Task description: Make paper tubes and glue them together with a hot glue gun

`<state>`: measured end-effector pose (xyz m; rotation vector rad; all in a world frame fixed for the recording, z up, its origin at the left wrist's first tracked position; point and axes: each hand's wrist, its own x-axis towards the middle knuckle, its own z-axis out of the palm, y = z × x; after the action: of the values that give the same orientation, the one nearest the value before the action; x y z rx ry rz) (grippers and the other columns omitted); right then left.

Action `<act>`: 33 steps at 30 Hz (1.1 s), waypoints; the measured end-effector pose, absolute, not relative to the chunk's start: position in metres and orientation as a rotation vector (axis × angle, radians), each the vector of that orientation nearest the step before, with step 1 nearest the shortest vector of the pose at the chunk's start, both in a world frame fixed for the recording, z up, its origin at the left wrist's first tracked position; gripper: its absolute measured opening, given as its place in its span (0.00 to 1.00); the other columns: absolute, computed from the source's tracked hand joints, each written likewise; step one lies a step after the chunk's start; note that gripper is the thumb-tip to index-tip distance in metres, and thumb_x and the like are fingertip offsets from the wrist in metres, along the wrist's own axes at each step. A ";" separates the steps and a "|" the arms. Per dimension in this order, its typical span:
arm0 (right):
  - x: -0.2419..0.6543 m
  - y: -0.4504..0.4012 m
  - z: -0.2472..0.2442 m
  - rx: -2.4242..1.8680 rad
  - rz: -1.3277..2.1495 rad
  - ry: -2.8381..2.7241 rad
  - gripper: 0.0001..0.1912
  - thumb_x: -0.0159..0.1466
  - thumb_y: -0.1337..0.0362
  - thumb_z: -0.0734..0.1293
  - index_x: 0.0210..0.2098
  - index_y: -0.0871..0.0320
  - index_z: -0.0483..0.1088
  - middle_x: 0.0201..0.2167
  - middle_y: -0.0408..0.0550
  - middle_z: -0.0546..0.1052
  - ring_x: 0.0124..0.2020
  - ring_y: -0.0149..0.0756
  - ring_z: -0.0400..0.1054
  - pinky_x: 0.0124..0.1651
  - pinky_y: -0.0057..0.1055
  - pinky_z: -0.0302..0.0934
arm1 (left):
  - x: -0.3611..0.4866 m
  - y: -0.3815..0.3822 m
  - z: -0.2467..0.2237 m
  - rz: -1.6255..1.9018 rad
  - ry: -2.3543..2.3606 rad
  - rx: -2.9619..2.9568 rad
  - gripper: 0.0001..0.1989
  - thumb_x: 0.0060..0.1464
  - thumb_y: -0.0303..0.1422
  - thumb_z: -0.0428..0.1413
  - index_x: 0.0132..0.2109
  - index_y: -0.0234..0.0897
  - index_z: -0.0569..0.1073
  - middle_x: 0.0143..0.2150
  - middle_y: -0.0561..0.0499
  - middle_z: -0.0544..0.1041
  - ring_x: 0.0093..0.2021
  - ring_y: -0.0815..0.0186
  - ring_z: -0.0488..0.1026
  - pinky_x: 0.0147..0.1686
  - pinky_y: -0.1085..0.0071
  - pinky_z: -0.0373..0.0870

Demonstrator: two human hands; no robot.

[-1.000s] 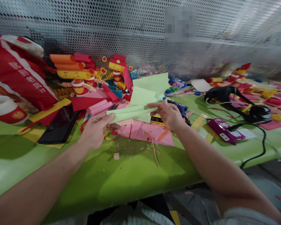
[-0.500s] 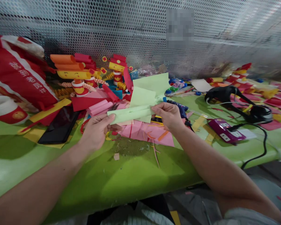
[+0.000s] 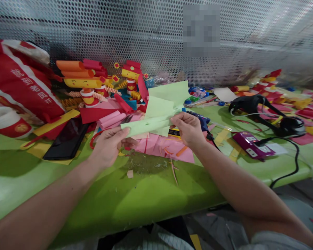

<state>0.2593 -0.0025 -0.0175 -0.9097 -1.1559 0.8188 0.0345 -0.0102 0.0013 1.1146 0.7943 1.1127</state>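
A folded strip of light green paper (image 3: 148,125) is stretched between my two hands above the table. My left hand (image 3: 109,144) pinches its left end between thumb and fingers. At the right end, my right hand (image 3: 187,127) grips it with thumb and forefinger. Larger light green sheets (image 3: 169,93) stand out just behind the strip. Pink paper (image 3: 169,149) with orange and yellow scraps lies below and beyond it. Red-handled scissors (image 3: 92,139) are partly hidden behind my left hand.
Paper figures (image 3: 83,83), a red bag (image 3: 18,80), a paper cup (image 3: 11,121) and a black phone (image 3: 66,140) are at the left. A black headset (image 3: 263,107) and a purple power socket (image 3: 253,146) with a black cable lie right. A metal mesh (image 3: 151,34) rises behind.
The strip and both hands have shifted very slightly to the right. Both hands keep hold of the strip.
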 end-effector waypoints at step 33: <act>0.248 -0.011 -0.020 -0.986 0.742 -1.169 0.16 0.48 0.52 0.72 0.18 0.57 0.69 0.12 0.37 0.66 0.15 0.24 0.56 0.19 0.25 0.51 | 0.040 -0.017 -0.001 1.037 0.854 1.012 0.10 0.37 0.35 0.66 0.27 0.35 0.77 0.21 0.51 0.78 0.22 0.66 0.75 0.25 0.71 0.71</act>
<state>0.2477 -0.0111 -0.0196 -0.9860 -1.1687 0.7422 0.0401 -0.0169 -0.0009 1.0116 0.8536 1.0368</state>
